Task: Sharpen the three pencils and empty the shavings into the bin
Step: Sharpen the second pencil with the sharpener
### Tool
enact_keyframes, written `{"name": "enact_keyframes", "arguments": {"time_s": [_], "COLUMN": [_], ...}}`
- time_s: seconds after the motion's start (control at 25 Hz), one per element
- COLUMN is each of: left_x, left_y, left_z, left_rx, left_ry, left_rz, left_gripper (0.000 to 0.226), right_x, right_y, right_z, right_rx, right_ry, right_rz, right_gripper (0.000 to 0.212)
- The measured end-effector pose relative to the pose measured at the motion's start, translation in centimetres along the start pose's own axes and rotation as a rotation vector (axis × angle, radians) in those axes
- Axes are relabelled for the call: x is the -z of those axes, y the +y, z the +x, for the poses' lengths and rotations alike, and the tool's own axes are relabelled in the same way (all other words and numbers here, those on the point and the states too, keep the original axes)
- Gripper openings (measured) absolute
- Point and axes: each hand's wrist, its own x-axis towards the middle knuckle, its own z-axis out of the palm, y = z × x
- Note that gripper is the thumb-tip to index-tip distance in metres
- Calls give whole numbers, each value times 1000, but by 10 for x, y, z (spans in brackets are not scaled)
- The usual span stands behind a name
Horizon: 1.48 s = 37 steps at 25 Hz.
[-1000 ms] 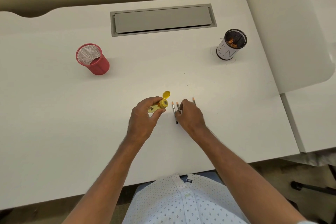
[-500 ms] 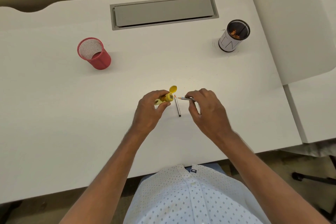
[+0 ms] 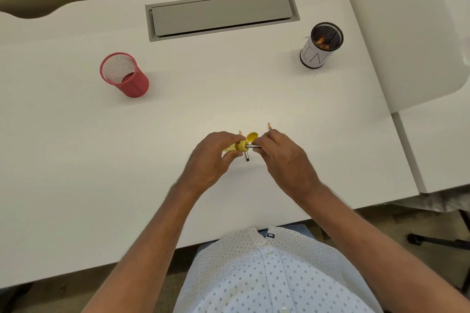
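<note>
**Pencil in the sharpener, two more on the desk**

Here the left hand (image 3: pixel 213 157) is closed around a yellow sharpener (image 3: pixel 237 146), which it holds above the white desk (image 3: pixel 76 160). The sharpener's small lid (image 3: pixel 251 137) is flipped open and stands up. The right hand (image 3: pixel 284 157) pinches a pencil (image 3: pixel 253 146) between thumb and fingers; the pencil lies level and its end sits in the mouth of the sharpener. A second pencil (image 3: pixel 247 157) lies on the desk under the two hands, with only its ends visible. The sharp tip of a third pencil (image 3: pixel 269 125) shows just behind the right hand. Far right stands the bin (image 3: pixel 315 56), a black mesh cup with a white label and orange shavings inside. Far left stands a red mesh cup (image 3: pixel 129 81).
</note>
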Motion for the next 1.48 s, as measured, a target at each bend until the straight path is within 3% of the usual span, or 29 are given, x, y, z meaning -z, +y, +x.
{"name": "enact_keyframes", "arguments": {"time_s": [0.16, 0.24, 0.32, 0.4, 0.48, 0.56, 0.68, 0.8, 0.88, 1.0, 1.12, 1.2, 1.28, 1.48], "left_x": [1, 0, 2, 3, 3, 3, -1, -2, -2, -1, -2, -3, -1, 0], "left_y": [5, 9, 10, 11, 13, 13, 8, 7, 8, 11, 16, 17, 16, 10], "left_z": [-1, -1, -1, 2, 4, 6, 10, 11, 10, 9, 5, 2, 4, 12], "left_rx": [-20, -46, -64, -117, -136, -83, -20, -37, -50, -55, -92, -102, -87, -59], "left_ry": [13, 54, 101, 117, 80, 54, 32, -8, -4, 40, 75, 76, 74, 1], "left_rz": [0, 55, 125, 178, 196, 166, 117, 78, 80, 140, 187, 205, 198, 121], "left_gripper": [31, 32, 33, 35, 34, 33, 33, 32, 30, 30, 31, 31, 32, 34], "right_x": [6, 11, 13, 19, 23, 20, 11, 7, 8, 14, 23, 27, 24, 11], "right_y": [10, 9, 8, 14, 16, 12, 9, 21, 26, 25, 35, 35, 30, 20], "right_z": [3, 6, 12, 23, 30, 27, 14, 11, 12, 23, 49, 56, 50, 21], "right_rx": [99, 60, -147, -475, -629, -485, -120, 151, 182, -58, -497, -702, -621, -50], "right_ry": [57, -9, -206, -434, -532, -463, -194, -6, 17, -236, -669, -806, -728, -237], "right_rz": [-111, -83, 114, 490, 643, 399, 81, -179, -178, 47, 553, 797, 631, 52], "right_gripper": [16, 20, 25, 39, 44, 32, 10, 11, 14, 21, 36, 40, 35, 12]}}
